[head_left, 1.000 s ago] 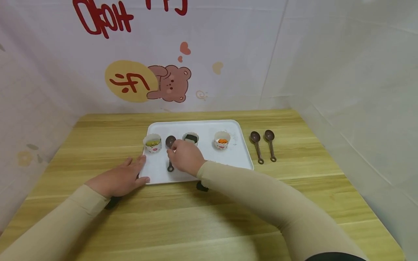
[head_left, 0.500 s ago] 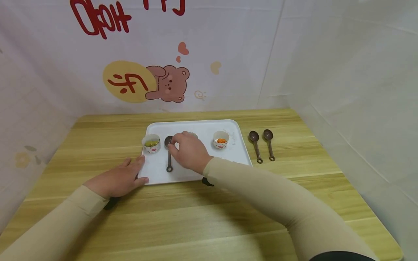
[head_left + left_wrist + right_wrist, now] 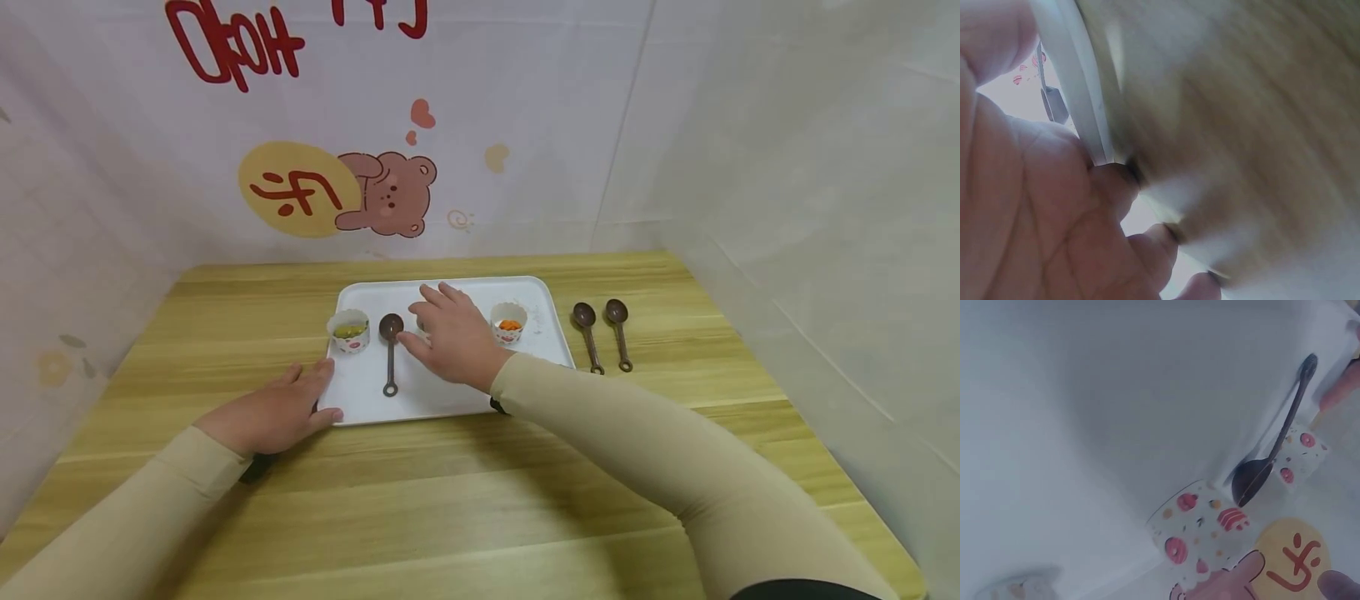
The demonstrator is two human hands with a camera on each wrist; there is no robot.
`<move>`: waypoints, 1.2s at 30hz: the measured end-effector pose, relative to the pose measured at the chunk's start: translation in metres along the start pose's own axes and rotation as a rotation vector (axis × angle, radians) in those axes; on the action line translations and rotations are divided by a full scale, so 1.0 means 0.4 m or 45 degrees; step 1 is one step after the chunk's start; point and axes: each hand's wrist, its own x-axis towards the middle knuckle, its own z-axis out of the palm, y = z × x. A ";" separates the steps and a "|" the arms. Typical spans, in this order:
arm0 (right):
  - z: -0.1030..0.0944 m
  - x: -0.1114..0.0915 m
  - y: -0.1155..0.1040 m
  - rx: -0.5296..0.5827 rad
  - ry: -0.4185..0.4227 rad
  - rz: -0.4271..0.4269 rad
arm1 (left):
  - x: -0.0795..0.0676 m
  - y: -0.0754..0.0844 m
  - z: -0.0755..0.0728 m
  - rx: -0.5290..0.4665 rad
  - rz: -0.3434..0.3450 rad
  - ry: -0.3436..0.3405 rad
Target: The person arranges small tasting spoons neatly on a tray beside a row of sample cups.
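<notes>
My left hand rests at the left edge of a white tray, thumb over the rim and fingers straight. The left wrist view shows its palm beside the tray's rim. My right hand, fingers spread, is over the tray and grips nothing. Just left of it a brown spoon lies on the tray, bowl pointing away from me. The right hand mostly hides the middle paper cup in the head view; the right wrist view shows this patterned cup near the spoon's bowl.
A paper cup with green food stands at the tray's left, and one with orange food at its right. Two more brown spoons, a nearer one and a farther one, lie on the wooden table right of the tray. A printed cloth hangs behind.
My right hand has let go of the spoon, shifted right and spread its fingers. The spoon lies on the tray, and the left hand stays in place.
</notes>
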 end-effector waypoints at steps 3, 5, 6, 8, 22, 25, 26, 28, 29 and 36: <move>-0.004 -0.008 0.013 -0.021 -0.012 -0.006 | -0.003 0.002 -0.002 -0.016 0.003 0.007; -0.009 -0.013 0.021 -0.013 -0.036 0.004 | -0.003 0.002 -0.002 -0.023 -0.002 0.006; -0.010 -0.014 0.026 -0.016 -0.049 0.008 | -0.003 0.001 -0.002 -0.023 -0.001 0.007; -0.013 -0.018 0.036 -0.018 -0.077 0.021 | -0.002 0.000 0.000 -0.017 0.002 0.006; -0.020 -0.034 0.111 -0.101 -0.093 0.081 | 0.005 -0.002 0.006 -0.010 -0.007 0.004; -0.023 -0.039 0.125 -0.093 -0.090 0.092 | 0.005 -0.002 0.006 -0.011 -0.006 0.006; -0.023 -0.040 0.130 -0.089 -0.089 0.094 | 0.005 -0.002 0.006 -0.012 -0.008 0.006; -0.024 -0.043 0.140 -0.087 -0.091 0.102 | 0.005 -0.002 0.006 -0.013 -0.012 0.003; -0.025 -0.045 0.145 -0.085 -0.095 0.106 | 0.005 -0.002 0.006 -0.013 -0.013 0.003; -0.033 -0.058 0.179 -0.085 -0.115 0.142 | 0.004 -0.002 0.007 -0.025 -0.019 0.001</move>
